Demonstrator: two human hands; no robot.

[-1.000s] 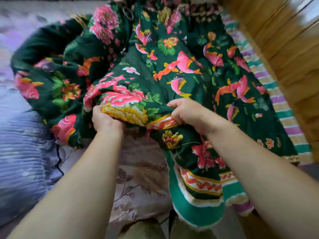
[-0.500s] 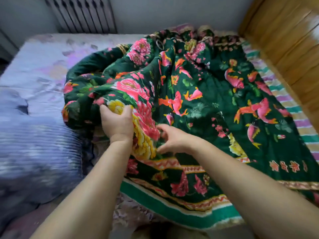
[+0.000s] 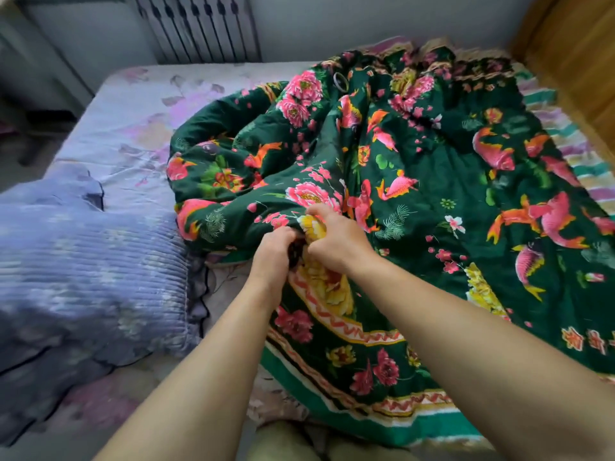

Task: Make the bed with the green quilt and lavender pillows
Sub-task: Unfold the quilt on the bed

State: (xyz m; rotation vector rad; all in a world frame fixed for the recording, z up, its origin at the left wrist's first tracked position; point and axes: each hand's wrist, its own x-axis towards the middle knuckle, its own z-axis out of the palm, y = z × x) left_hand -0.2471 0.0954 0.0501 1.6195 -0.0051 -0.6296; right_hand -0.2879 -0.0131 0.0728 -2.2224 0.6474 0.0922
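We see dark green floral padded quilt [image 3: 416,194] bunched on bed's right half; left hand [image 3: 273,251] and right hand [image 3: 336,241] curl fingers into fold, likely to find edge; ribbed lavender pillow [image 3: 86,261] waits left

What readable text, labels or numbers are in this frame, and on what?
No text can be read for certain.
green quilt: a row of red-orange character-like motifs near its right border, too blurred and cut off by the frame edge to read.
lavender pillow, both hands and the bedsheet: no print, label or number visible.
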